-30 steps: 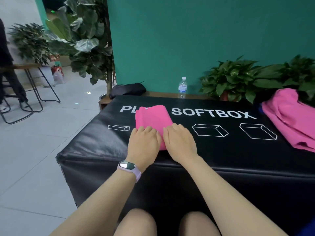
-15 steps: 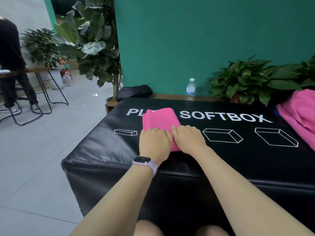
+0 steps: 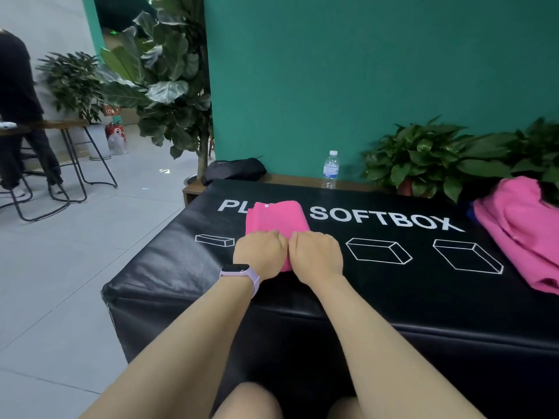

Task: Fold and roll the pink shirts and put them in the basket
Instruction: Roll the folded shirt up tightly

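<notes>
bare black top (image 3: 378, 285) between folded shirt (image 3: 276, 216) and, seemingly heaped, pink pile (image 3: 520, 231)

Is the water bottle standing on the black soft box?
No, the water bottle stands on the wooden ledge behind the black soft box.

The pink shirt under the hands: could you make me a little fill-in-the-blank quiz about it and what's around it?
1. Both hands, the left hand and the right hand, are curled on the near end of the folded pink shirt, which lies on a big soft box coloured ____.
2. The watch sits on the ____ wrist.
3. The shirt hides part of the white lettering just left of the word ____.
4. Behind the box stands a clear plastic ____ with a white cap.

Missing words: black; left; SOFTBOX; bottle
</notes>
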